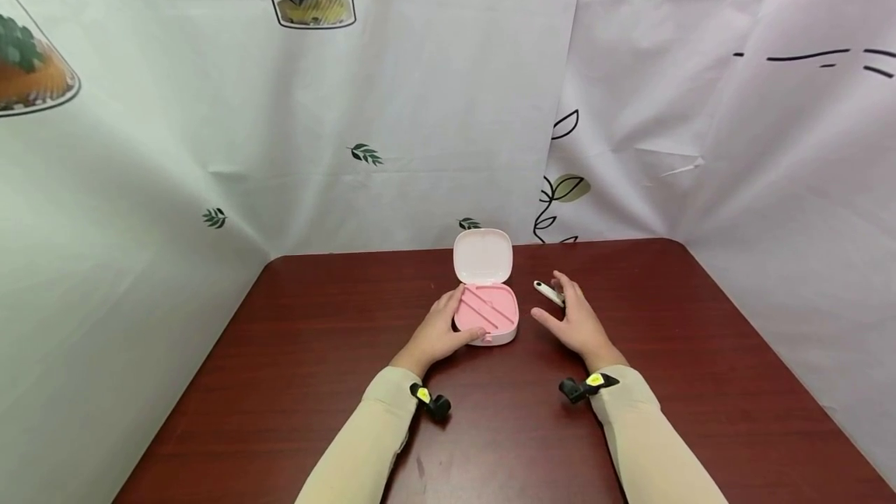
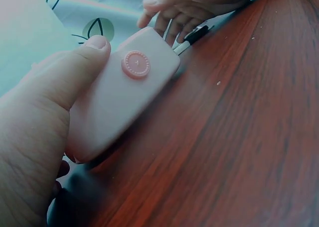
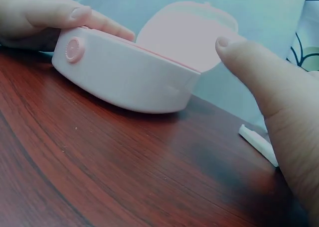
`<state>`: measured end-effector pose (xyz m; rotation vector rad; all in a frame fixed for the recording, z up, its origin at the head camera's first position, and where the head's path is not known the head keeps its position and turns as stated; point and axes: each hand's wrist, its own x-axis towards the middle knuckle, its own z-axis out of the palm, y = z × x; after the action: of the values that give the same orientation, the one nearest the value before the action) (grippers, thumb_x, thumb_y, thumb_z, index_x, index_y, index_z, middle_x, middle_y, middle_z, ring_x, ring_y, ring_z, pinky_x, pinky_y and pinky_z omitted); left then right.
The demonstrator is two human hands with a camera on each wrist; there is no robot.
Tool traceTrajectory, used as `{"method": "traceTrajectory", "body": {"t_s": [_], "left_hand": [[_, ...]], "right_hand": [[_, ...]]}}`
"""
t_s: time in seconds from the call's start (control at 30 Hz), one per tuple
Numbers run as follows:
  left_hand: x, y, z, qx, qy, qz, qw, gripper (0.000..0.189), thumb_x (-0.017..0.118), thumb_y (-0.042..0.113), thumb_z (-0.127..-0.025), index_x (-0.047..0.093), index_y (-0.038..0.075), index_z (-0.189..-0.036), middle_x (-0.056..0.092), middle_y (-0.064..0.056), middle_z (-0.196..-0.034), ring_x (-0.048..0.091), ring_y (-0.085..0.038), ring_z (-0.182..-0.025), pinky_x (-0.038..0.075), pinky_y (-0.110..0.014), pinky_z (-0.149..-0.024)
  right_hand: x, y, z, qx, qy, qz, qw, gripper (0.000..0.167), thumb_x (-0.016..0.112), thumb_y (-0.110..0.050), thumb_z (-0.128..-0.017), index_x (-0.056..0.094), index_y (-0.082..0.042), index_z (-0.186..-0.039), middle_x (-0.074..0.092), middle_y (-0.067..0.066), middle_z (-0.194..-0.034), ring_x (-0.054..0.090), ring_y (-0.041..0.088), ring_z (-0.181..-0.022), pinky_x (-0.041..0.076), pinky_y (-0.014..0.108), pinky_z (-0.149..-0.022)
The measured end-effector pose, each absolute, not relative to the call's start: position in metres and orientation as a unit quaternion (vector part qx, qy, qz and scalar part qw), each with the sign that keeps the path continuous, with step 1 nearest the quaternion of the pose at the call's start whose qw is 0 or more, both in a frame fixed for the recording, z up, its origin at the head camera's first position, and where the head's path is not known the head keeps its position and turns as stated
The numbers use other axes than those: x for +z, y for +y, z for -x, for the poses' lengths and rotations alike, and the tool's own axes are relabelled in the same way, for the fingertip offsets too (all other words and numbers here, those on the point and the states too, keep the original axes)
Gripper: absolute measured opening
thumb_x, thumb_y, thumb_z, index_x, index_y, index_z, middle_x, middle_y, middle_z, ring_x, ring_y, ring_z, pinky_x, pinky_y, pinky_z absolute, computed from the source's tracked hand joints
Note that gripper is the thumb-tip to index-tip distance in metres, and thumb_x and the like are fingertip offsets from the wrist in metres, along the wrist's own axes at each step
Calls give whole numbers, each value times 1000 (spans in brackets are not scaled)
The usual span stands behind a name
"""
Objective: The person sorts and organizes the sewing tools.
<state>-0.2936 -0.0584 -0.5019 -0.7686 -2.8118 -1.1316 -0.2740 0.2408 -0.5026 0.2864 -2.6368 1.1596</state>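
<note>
A small white box with a pink inner tray (image 1: 488,309) stands on the table with its lid (image 1: 483,255) raised at the back. Diagonal slots run across the tray. My left hand (image 1: 437,333) grips the box from its left side, the thumb over the front rim near a round pink clasp (image 2: 136,64). To the right of the box, my right hand (image 1: 577,325) is spread, fingers apart, thumb toward the box without touching it. By its fingers lies a slim white object (image 1: 548,292) with a dark end, partly hidden; whether the fingers touch it I cannot tell.
The dark red-brown wooden table (image 1: 280,379) has rounded far corners. Behind it and along both sides hangs a white printed cloth (image 1: 420,99). A small black camera (image 1: 439,408) is strapped at the left wrist and another camera (image 1: 574,390) at the right.
</note>
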Motion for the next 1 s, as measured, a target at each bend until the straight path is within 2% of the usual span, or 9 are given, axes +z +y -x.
{"method": "traceTrajectory", "body": {"t_s": [0.2,0.37,0.53,0.73,1.0], "left_hand": [[-502,-58,295,-347,-905,245,8,100,72,54,-87,24,9,-161,33,-14,-160,30,-31,-148,32,-48,-117],[-503,-58,295,-347,-906,240,4,100,72,56,-87,23,10,-162,33,-13,-161,29,-31,-148,31,-48,-118],[-502,-59,295,-353,-904,242,7,101,72,55,-86,24,9,-161,33,-14,-160,30,-32,-148,32,-50,-117],[-501,-58,295,-353,-903,244,9,100,72,56,-87,25,8,-161,35,-15,-159,31,-33,-147,32,-50,-117],[-501,-60,293,-355,-903,243,6,99,71,56,-87,24,10,-161,33,-15,-160,29,-33,-148,32,-52,-116]], "right_hand": [[-505,246,274,364,-918,-78,136,85,74,-40,-92,30,-4,-156,47,20,-144,49,38,-131,37,65,-105],[-506,251,274,334,-927,-66,154,73,75,-23,-92,38,-1,-151,60,19,-130,54,39,-122,42,60,-102],[-505,253,273,313,-934,-46,164,66,73,-12,-91,41,0,-148,65,17,-124,52,42,-123,41,58,-104],[-504,253,275,294,-938,-25,180,63,74,-9,-89,45,0,-144,68,18,-116,53,45,-119,42,58,-101],[-502,249,275,273,-943,-13,192,59,76,-10,-85,52,1,-137,67,9,-98,55,43,-110,43,56,-96]]}}
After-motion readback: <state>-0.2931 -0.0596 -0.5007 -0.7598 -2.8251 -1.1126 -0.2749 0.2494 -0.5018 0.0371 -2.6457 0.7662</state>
